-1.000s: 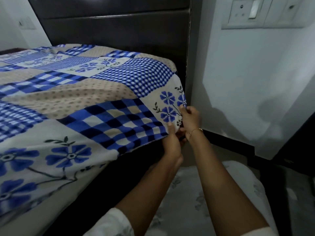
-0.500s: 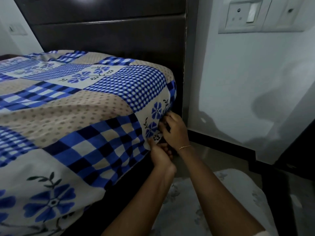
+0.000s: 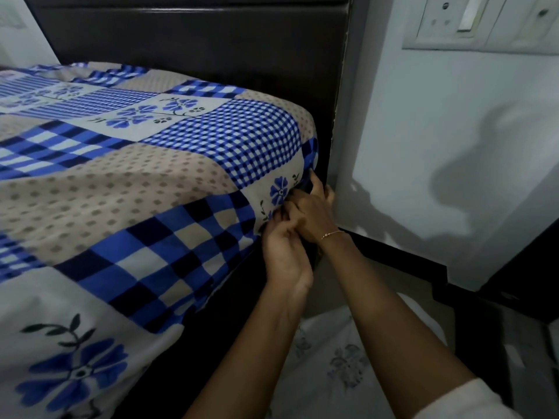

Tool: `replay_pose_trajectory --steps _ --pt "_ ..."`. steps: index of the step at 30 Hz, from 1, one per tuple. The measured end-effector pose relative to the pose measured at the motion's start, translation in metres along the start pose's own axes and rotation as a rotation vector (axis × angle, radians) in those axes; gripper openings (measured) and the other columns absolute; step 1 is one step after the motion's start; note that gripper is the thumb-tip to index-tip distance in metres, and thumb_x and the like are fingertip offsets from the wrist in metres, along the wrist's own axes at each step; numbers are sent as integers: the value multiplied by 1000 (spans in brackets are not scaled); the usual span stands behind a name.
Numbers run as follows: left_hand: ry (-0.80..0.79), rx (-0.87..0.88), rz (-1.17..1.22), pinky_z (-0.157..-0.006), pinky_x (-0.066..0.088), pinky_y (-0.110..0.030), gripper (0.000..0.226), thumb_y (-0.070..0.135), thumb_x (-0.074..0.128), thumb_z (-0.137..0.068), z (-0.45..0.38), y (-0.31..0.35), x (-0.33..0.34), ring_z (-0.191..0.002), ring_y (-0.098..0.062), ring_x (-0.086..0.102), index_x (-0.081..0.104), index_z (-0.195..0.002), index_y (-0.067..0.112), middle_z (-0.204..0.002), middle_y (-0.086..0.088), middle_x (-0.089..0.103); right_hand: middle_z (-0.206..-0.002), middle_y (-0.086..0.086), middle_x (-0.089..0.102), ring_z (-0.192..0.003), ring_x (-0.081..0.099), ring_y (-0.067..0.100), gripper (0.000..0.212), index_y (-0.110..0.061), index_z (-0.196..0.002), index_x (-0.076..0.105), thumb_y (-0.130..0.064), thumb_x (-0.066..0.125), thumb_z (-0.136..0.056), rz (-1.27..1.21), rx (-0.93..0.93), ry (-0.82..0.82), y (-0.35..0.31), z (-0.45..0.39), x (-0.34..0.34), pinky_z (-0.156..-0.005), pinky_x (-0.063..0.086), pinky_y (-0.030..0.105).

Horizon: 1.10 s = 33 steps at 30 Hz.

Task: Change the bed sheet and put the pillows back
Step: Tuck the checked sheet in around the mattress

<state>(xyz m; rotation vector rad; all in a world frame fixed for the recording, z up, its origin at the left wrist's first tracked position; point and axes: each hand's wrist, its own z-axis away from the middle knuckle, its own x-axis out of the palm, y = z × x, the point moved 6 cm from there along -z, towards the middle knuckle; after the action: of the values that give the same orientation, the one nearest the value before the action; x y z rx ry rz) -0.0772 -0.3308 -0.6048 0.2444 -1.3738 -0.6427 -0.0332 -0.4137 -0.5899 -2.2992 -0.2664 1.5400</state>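
Observation:
A blue, white and beige patchwork bed sheet (image 3: pixel 169 176) covers the mattress up to the dark headboard (image 3: pixel 196 43). At the mattress's near right corner my left hand (image 3: pixel 286 255) pinches the sheet's hanging edge. My right hand (image 3: pixel 311 211), with a thin bracelet at the wrist, grips the sheet just above it, its fingers pushed in under the corner beside the headboard. The fingertips of both hands are partly hidden by the cloth. No pillows are in view.
A white wall (image 3: pixel 438 146) with a switch plate (image 3: pixel 481 22) stands close to the right of the bed. A dark skirting (image 3: pixel 393 252) runs along its base. My pale floral clothing (image 3: pixel 341 364) fills the lower middle. Dark furniture (image 3: pixel 532 267) is at the far right.
Both hands have moved with the sheet corner from out in front of the mattress down against its corner, drawing the loose flap tight. The camera has come closer.

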Motion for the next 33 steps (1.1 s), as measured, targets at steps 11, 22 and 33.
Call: replay_pose_trajectory --steps 11,22,33 --pt "-33 -52 -192 -92 45 -26 45 -14 39 -79 -9 5 11 -100 -12 58 58 -111 10 -110 -2 62 -134 11 28 -131 17 33 37 -16 -109 57 -41 35 -92 -106 225 -156 2 -3 8 -112 11 53" --pt "136 -138 -32 -75 46 -20 22 15 41 -96 -1 11 15 -81 -11 58 61 -89 12 -85 -1 63 -104 -2 37 -100 31 16 46 -18 -86 71 -53 43 -79 -560 204 157 2 18 13 -92 31 28" --pt "292 -235 -309 -76 44 -20 45 34 58 -90 -7 7 6 -104 -13 58 54 -126 8 -121 -5 61 -105 -2 29 -100 30 17 32 -34 -63 45 -45 43 -93 -484 258 -139 6 5 16 -87 25 31"
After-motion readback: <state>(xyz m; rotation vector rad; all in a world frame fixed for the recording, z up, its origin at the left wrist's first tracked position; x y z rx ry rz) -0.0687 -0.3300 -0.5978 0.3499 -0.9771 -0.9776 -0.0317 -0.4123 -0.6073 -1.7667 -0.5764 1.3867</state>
